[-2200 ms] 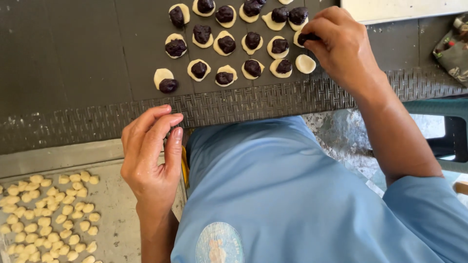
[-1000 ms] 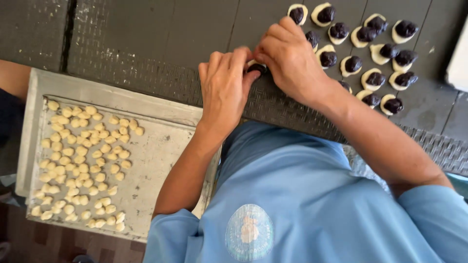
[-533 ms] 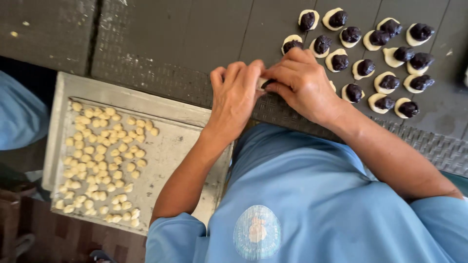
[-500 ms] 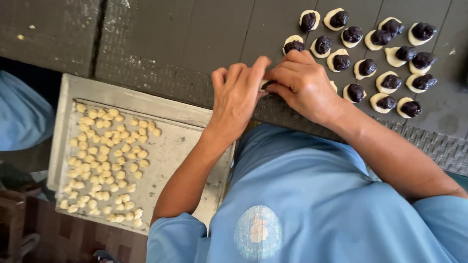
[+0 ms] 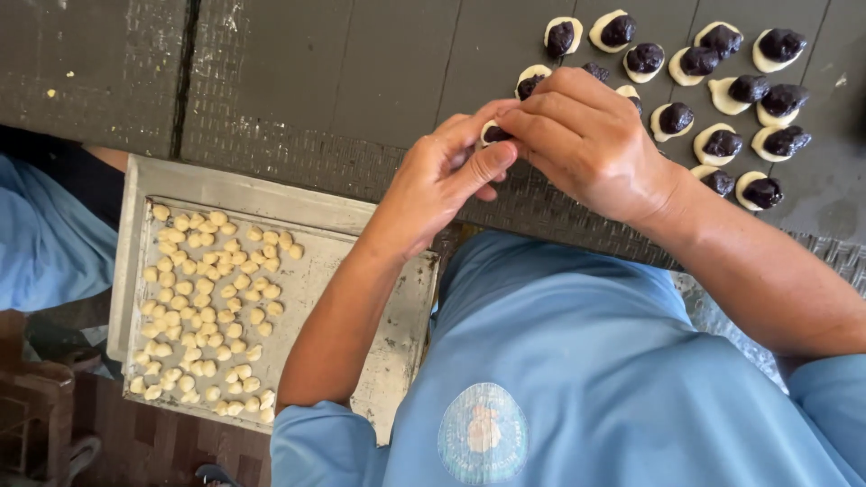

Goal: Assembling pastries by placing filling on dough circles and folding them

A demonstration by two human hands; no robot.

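Observation:
My left hand and my right hand meet above the edge of a dark work surface. Together they pinch one pale dough piece with dark filling, which shows only partly between the fingertips. Just right of my hands lie several pale dough rounds topped with dark filling, set out in rows on the surface.
A metal tray with several small pale dough balls rests at lower left beside my lap. Another person's blue sleeve shows at the left edge. My blue shirt fills the lower middle.
My two hands have come together from apart. The left hand rose from my lap to the surface edge, and both now grip one filled dough piece. The view shifted left, showing the tray.

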